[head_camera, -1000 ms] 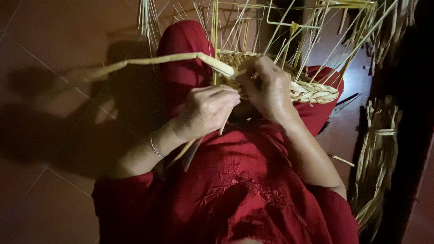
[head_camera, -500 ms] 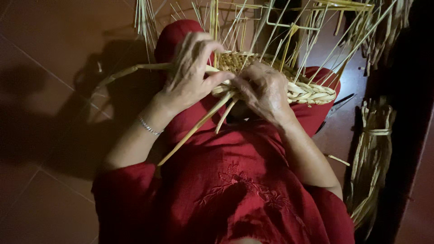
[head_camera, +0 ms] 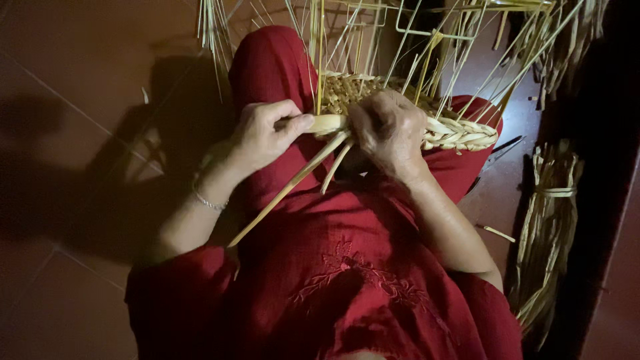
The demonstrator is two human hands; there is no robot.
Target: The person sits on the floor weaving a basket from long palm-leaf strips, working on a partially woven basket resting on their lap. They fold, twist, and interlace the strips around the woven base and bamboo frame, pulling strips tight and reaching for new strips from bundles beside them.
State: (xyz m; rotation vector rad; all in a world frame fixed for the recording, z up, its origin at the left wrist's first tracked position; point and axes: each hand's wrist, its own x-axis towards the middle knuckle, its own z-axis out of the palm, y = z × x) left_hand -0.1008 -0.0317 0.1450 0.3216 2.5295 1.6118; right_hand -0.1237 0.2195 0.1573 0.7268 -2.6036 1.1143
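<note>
A person seated on a dark tiled floor (head_camera: 80,100) worked on a half-woven straw basket (head_camera: 460,133) that rested on the lap, over a red embroidered garment (head_camera: 347,280). The left hand (head_camera: 267,133) was closed, its grip pinching a flat straw strand (head_camera: 327,124) between thumb and fingers at the basket's braided rim. The right hand (head_camera: 390,133) pressed down on the same rim just beside it, fingers curled over the weave; whether its grip clasped a strand could not be told. Loose strand ends (head_camera: 287,190) trailed from between the two hands across the lap, slanting toward the left elbow. Unwoven straw stakes (head_camera: 413,47) stood up from the basket's edge and fanned away from the person. A thin bracelet (head_camera: 208,202) circled the left wrist. A tied bundle of straw (head_camera: 550,227) lay on the floor to the person's right, near the knee.
</note>
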